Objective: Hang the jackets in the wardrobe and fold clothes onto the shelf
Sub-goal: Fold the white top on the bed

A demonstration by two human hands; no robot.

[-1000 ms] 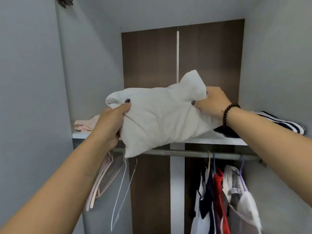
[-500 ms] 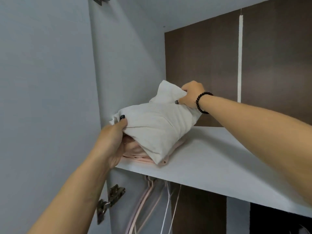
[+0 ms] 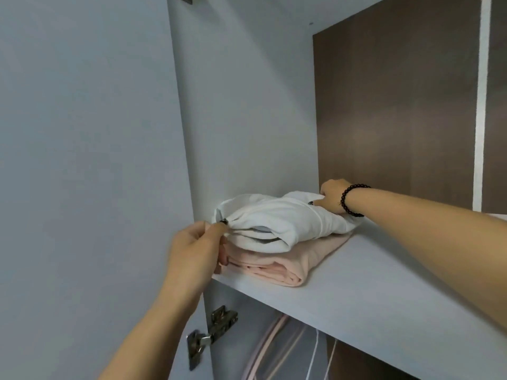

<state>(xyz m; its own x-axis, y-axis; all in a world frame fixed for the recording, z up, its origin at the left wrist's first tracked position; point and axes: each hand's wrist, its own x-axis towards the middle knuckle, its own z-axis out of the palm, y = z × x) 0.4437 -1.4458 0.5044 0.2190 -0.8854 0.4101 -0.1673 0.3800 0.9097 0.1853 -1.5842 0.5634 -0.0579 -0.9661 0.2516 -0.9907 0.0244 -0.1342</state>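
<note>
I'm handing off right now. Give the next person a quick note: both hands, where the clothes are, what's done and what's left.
Left hand: pinches the near end of the white garment.
Right hand: grips its far end.
White garment lies folded on the pink garment, at the left end of the shelf.
Done: white garment stacked.
Left: let go with both hands, then carry on with any remaining clothes; none in view. Hangers show below the shelf.

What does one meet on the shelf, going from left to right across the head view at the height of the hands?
Left hand pinching the cloth's end → folded white garment lying on the folded pink garment → right hand gripping the far end → black bead bracelet → bare white shelf.
</note>
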